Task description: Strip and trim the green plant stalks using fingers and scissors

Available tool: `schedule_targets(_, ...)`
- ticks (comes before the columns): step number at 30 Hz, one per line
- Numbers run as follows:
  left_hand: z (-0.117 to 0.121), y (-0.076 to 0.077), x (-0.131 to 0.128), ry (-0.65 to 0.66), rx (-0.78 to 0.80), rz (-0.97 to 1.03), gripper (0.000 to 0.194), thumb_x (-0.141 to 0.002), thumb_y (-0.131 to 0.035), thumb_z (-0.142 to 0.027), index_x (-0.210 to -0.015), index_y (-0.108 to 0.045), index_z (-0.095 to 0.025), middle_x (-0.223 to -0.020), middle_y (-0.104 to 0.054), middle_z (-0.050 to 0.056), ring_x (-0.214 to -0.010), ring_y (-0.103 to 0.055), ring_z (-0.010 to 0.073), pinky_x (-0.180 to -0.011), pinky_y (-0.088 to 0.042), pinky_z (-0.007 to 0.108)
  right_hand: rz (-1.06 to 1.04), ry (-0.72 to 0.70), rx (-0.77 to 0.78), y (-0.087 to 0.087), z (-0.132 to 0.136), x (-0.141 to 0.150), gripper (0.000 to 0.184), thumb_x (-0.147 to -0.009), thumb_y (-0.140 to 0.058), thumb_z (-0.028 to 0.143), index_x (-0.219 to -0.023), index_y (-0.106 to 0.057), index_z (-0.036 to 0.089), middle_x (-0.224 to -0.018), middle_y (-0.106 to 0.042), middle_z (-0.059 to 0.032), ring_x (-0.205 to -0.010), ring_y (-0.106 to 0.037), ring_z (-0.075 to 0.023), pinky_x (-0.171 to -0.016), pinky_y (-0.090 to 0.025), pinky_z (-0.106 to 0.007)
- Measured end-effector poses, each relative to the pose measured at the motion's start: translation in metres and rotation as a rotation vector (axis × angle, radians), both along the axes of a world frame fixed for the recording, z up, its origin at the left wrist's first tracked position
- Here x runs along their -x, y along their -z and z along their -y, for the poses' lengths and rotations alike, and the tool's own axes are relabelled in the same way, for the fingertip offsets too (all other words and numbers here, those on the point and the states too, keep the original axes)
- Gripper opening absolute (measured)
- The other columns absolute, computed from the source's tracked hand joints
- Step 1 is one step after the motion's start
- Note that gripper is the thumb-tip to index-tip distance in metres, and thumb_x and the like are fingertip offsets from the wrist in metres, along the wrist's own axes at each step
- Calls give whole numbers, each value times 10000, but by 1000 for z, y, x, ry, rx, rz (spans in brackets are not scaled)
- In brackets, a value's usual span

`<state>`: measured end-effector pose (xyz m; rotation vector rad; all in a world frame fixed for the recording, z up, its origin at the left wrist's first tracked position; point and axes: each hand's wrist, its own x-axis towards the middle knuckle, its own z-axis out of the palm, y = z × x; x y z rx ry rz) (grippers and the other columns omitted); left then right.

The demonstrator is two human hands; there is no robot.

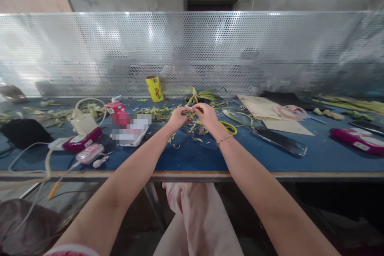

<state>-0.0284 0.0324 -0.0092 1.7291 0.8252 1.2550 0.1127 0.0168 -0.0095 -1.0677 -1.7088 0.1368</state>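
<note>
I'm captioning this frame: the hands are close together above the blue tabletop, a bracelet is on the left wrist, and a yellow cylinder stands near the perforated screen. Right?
No: the head view shows the bracelet on the right wrist, not the left. The left hand and right hand are close together above the blue tabletop, and the yellow cylinder stands near the perforated screen.

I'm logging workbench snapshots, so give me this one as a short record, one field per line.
Surface: blue tabletop, strewn with plant scraps
Left hand: fingers bent, close to the right hand
Right hand: fingers bent, bracelet at the wrist
Held: too small to tell
Near right wrist: yellow loop, dark phone
Beyond hands: yellow cylinder, long leaves
Backdrop: perforated metal screen
</note>
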Motion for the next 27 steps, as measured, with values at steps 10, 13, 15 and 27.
schedule_targets(10,-4,1,2,-31,28,71,186,-531,-600,-91,-711,-619,-136,-741,-620,18,-674,-563,114,-622,-506,270,30,-31,7,6,-4,3,230,-725,-473,104,-865,-643,170,-887,-630,-67,-829,-584,-165,-802,-461,-334)
schedule_targets(13,-2,0,2,-40,26,89,188,-524,-621,-98,-708,-612,-135,-743,-615,15,-664,-566,110,-622,-505,269,40,-38,-22,7,-6,2,217,-727,-488,112,-867,-645,166,-862,-626,-69,-804,-585,-161,-793,-467,-329)
schedule_targets(15,-1,0,1,-44,52,103,205,-519,-661,-131,-714,-598,-136,-698,-607,4,-626,-566,102,-621,-500,268,42,-36,-25,7,-6,1,198,-740,-492,128,-858,-645,171,-848,-629,-66,-796,-585,-162,-794,-468,-333)
schedule_targets(27,-1,0,0,-43,119,163,280,-471,-729,-211,-683,-563,-133,-588,-595,-20,-573,-561,95,-622,-483,268,-71,-64,98,6,-7,1,139,-753,-487,156,-805,-615,175,-813,-656,-54,-771,-604,-166,-765,-468,-334)
